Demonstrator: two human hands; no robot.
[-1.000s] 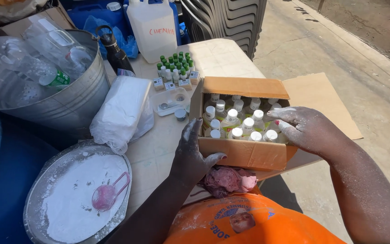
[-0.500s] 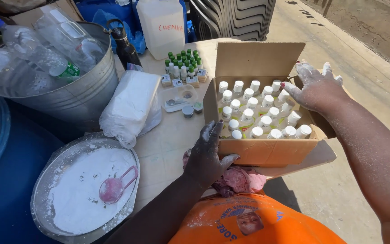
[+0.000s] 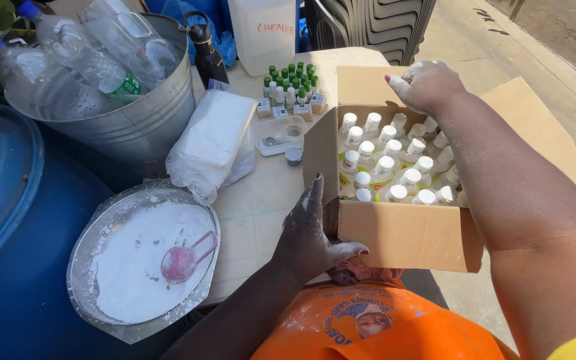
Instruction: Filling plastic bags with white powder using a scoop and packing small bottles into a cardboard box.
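Note:
An open cardboard box (image 3: 401, 233) stands on the table in front of me, packed with several small white-capped bottles (image 3: 395, 163). My left hand (image 3: 311, 233), dusted with white powder, presses against the box's near left corner and its left flap. My right hand (image 3: 425, 83) reaches over the box and rests on its far flap, fingers curled, with nothing visibly held. Both hands touch only the box.
A round metal tray (image 3: 88, 267) holds white powder and a pink scoop (image 3: 181, 260). A white bag (image 3: 211, 143), a metal bucket (image 3: 148, 127) of clear plastic bottles, green-capped small bottles (image 3: 291, 83), a white jerrycan (image 3: 265, 33) and a blue drum (image 3: 1, 220) surround it.
The box has been drawn nearer and turned. My right hand moved from the box's right side to its far flap. My left hand stays at the near left corner.

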